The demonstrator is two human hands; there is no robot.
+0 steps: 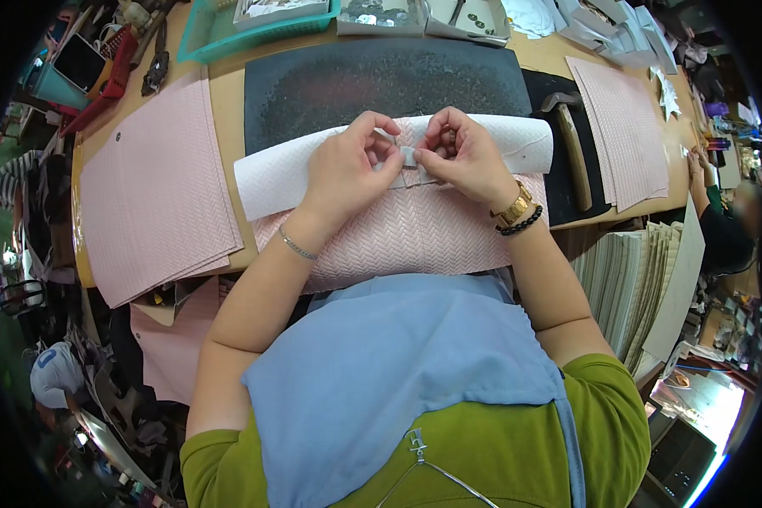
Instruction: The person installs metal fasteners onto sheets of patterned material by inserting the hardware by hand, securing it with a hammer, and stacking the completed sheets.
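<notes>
A pink sheet with a herringbone woven texture [415, 229] lies in front of me, its far edge folded back so the white backing [284, 165] shows. At the middle of the fold is a small pale grey-white tab [409, 157]. My left hand [351, 165] is closed at the tab's left side, thumb and fingers bent together. From the right, my right hand [470, 161] pinches the tab with thumb and forefinger. The fingertips partly hide the tab and the narrow pink strip [404, 131] beyond it.
Under the work is a dark worn board [381, 80]. A hammer [574, 152] rests on black cloth to the right. Stacks of pink sheets [157, 195] flank both sides. Along the back stand a teal basket [258, 34] and a box of metal parts [381, 17]. Another person sits far right.
</notes>
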